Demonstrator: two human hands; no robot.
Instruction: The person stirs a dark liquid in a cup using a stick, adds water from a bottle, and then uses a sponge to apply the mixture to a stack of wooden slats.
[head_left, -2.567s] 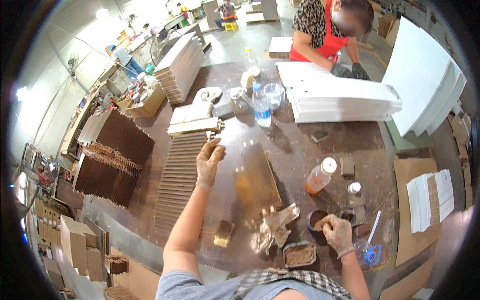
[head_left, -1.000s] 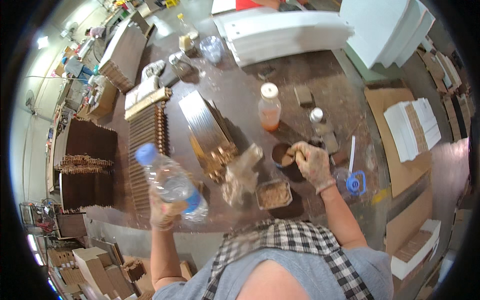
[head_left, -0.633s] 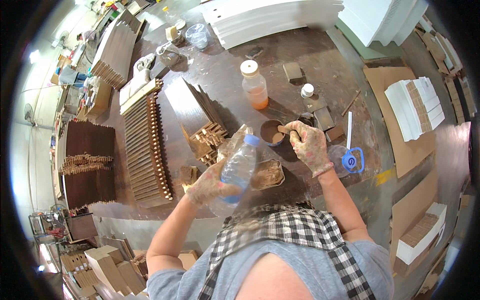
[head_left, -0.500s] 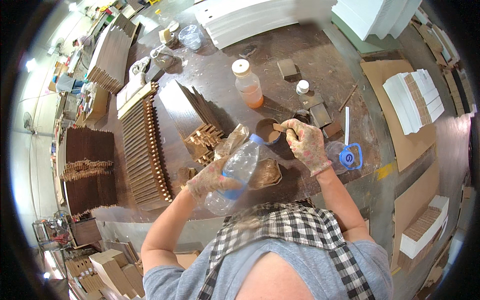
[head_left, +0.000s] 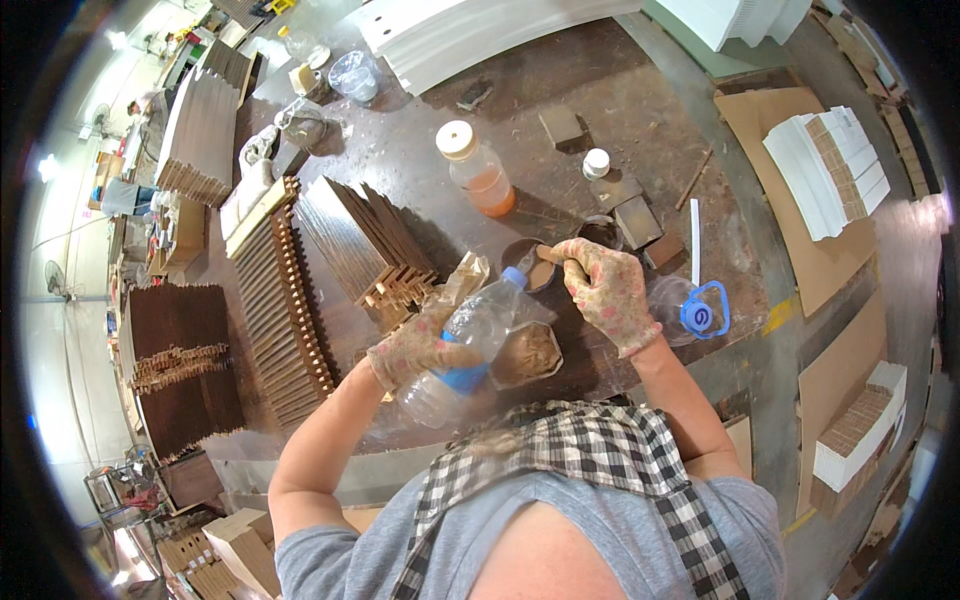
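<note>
Bottle tilted, stick over the cup!
Our left hand wraps the bottle, blue cap by the cup; our right hand pinches the stick. We'd best squeeze gently: thin plastic probably buckles.

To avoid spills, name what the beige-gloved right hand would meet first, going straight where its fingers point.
The right hand would likely meet the round dark cup of brown paste first; height is unclear.

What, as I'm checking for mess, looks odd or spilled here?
The dark brown, flat tabletop looks soiled, with pale smudges and specks toward its far right; I can't tell whether anything freshly spilled.
</note>
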